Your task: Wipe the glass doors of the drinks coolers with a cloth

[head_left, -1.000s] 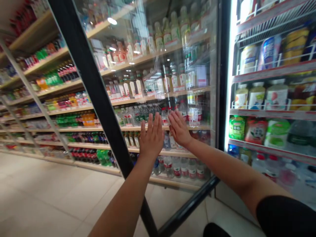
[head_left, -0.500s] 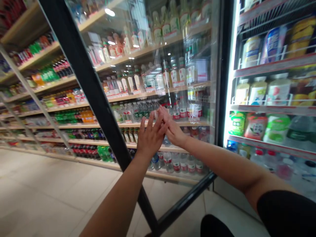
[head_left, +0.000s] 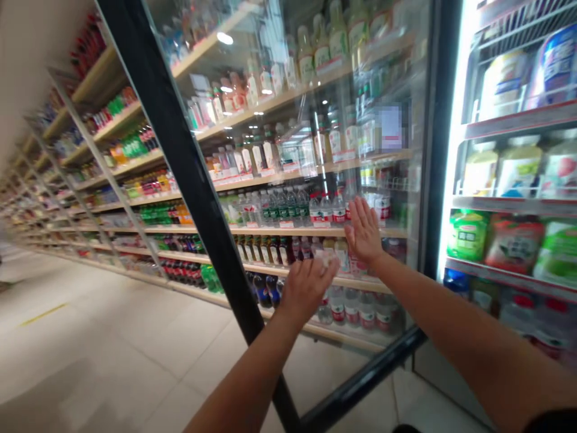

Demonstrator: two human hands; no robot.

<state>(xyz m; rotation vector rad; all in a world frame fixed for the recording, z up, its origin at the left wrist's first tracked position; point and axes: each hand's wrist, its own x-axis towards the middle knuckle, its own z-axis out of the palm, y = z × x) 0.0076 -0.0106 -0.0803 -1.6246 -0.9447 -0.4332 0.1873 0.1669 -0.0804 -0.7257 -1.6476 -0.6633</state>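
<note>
My left hand (head_left: 305,287) is in front of the glass door (head_left: 288,210), its fingers bent around a small white crumpled thing (head_left: 328,262) that looks like a tissue, though blur hides its exact kind. To the right and a little higher is my right hand (head_left: 363,232), with its fingers stretched out and its palm turned to the glass. Nothing shows in it. Whether either hand touches the pane I cannot tell. The door stands open in its black frame (head_left: 180,150), and bottles are visible through it.
At the right is a lit drinks cooler (head_left: 509,206) with bottles and pouches on wire shelves. Long wooden shelves (head_left: 153,198) full of bottled drinks run away to the left. Pale tiles cover the floor (head_left: 112,343). The door's lower black bar (head_left: 365,379) crosses low in front.
Half a second ago my hands were together, overlapping at the glass. They have come apart, the left lower and the right to the right. The view has shifted leftward.
</note>
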